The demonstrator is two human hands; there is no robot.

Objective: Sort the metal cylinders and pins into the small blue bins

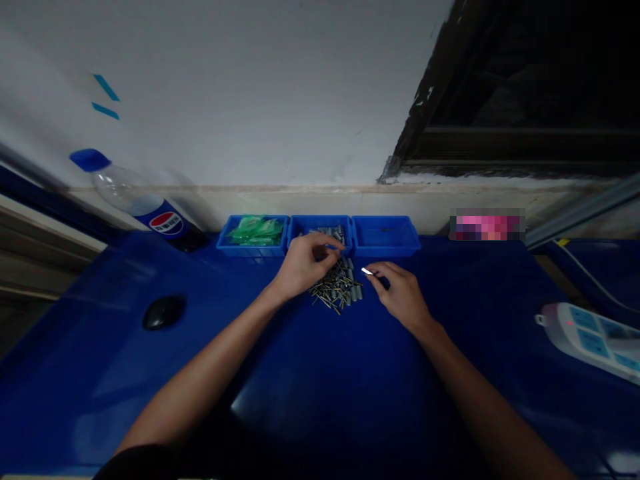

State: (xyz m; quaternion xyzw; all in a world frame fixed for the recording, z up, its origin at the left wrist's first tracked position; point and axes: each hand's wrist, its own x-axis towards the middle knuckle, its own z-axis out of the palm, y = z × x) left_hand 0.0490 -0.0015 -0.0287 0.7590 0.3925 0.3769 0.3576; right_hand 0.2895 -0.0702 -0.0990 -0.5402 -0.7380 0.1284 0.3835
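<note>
My left hand (306,265) is above the near edge of the middle blue bin (320,222), its thumb and fingertips pinched together. What it holds, if anything, I cannot make out. Between the thumb and forefinger of my right hand (403,293) is a small bright piece (367,271), to the right of the pile. A heap of thin metal screws (330,293) lies on the blue table, partly hidden by my left hand. Mixed in along its right side are grey cylindrical plugs (356,293). More grey pieces (336,233) lie inside the middle bin.
The left blue bin (253,252) contains green packets (257,229); the right blue bin (387,252) adjoins the middle one. A Pepsi bottle (167,220) leans in view at the left, behind a black mouse (163,312). At the right edge lies a white power strip (590,333).
</note>
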